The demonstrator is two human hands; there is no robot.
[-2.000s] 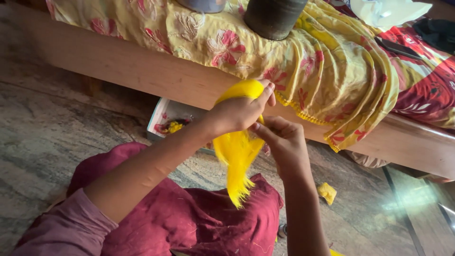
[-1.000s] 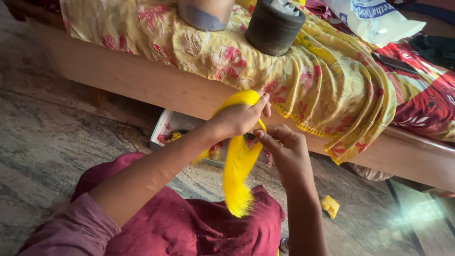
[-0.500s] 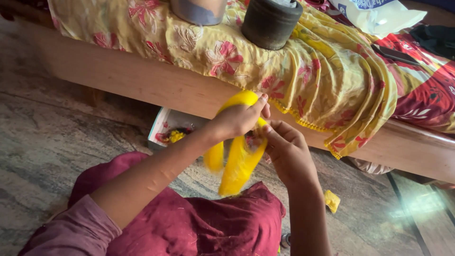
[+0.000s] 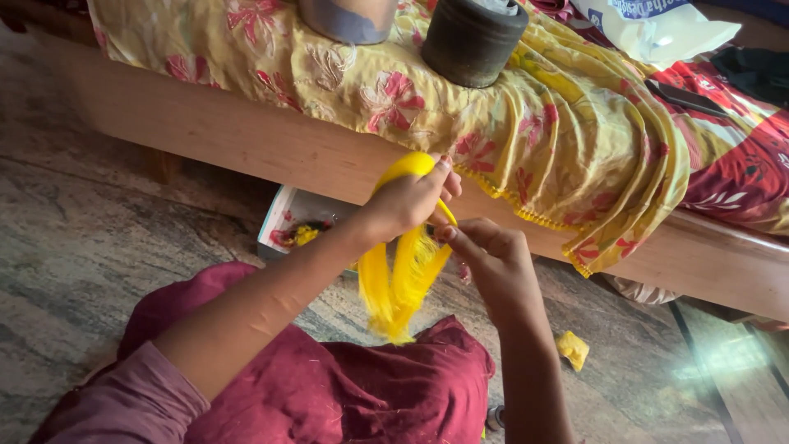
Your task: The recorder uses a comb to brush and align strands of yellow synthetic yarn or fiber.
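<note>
Overhead, both the left hand (image 4: 407, 201) and right hand (image 4: 493, 255) pinch yellow fibre bundle (image 4: 399, 284) beside bed edge (image 4: 246, 140).

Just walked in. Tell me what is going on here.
A person seated on the stone floor works a bundle of yellow fibre with both hands. The left hand grips its looped top; the right hand pinches the strands just beside it, and the loose ends hang over the maroon lap. A small white box sits by the cloth-covered bed.
</note>
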